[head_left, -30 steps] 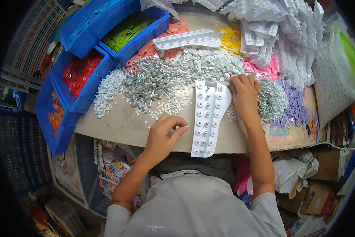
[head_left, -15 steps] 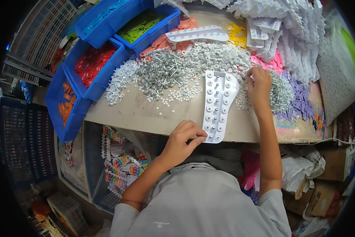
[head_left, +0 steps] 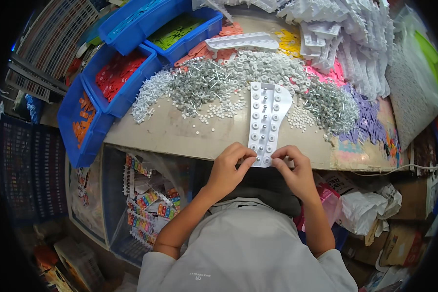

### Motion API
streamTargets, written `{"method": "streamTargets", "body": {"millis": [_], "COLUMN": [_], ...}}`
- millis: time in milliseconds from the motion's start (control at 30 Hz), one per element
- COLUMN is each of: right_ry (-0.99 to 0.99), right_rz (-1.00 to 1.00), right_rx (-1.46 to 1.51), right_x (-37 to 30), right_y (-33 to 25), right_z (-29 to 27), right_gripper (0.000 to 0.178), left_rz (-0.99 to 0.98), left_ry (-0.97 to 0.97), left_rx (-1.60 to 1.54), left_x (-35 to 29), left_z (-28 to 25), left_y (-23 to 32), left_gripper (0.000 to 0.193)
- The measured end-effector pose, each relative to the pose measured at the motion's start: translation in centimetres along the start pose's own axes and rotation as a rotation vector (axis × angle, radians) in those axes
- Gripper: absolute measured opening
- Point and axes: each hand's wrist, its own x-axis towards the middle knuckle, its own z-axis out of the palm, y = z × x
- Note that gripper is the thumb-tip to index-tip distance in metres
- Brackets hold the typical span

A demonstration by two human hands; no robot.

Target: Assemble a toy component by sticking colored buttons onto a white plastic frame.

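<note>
A white plastic strip (head_left: pixel 263 119), bulging at its upper right, lies on the table with its lower end at the front edge. Round white washers run down both its sides, and metal pins stand along its middle groove. Thumb and forefinger of my left hand (head_left: pixel 231 165) close together at its lower left corner; whether they grip the strip or a tiny part is hidden. At the lower right corner, my right hand (head_left: pixel 297 170) has its thumb and forefinger pinched by the last washer, on something too small to make out.
Behind the strip lie piles of metal pins (head_left: pixel 199 82), white washers (head_left: pixel 272 68) and more pins (head_left: pixel 331 104). Blue bins (head_left: pixel 99 109) with coloured pieces stand left. White strips (head_left: pixel 355 44) are stacked far right, near purple pieces (head_left: pixel 367 117). A clear bag (head_left: pixel 416 92) stands at the right edge.
My right hand has come from the pin pile at the right down to the strip's lower right corner. My left hand stays at the lower left corner.
</note>
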Motion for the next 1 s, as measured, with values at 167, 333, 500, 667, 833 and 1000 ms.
{"method": "streamTargets", "body": {"millis": [167, 333, 500, 667, 833, 1000], "right_ry": [0.024, 0.106, 0.298, 0.321, 0.297, 0.428], "right_rz": [-0.060, -0.201, -0.495, -0.509, -0.416, -0.465], "right_rx": [-0.042, -0.244, -0.507, -0.531, -0.291, -0.294], "right_x": [0.0, -0.1, -0.9, -1.1, -1.3, -0.6], "right_y": [-0.1, 0.9, 2.3, 2.8, 2.1, 1.0], "right_z": [1.1, 1.6, 3.1, 3.3, 2.6, 0.0], "right_gripper": [0.009, 0.010, 0.015, 0.017, 0.010, 0.008], "left_rz": [-0.027, 0.405, 0.324, 0.455, 0.244, 0.244], "left_ry": [0.040, 0.088, 0.092, 0.190, 0.346, 0.597], "left_rx": [-0.015, 0.365, 0.199, 0.341, 0.113, 0.308], "left_x": [-0.1, 0.1, 0.1, -0.2, -0.1, 0.9], "left_z": [0.1, 0.0, 0.2, 1.0, -0.4, -4.7], "left_y": [-0.1, -0.6, -1.3, -1.4, -1.2, -2.7], "left_gripper": [0.007, 0.010, 0.013, 0.011, 0.008, 0.010]}}
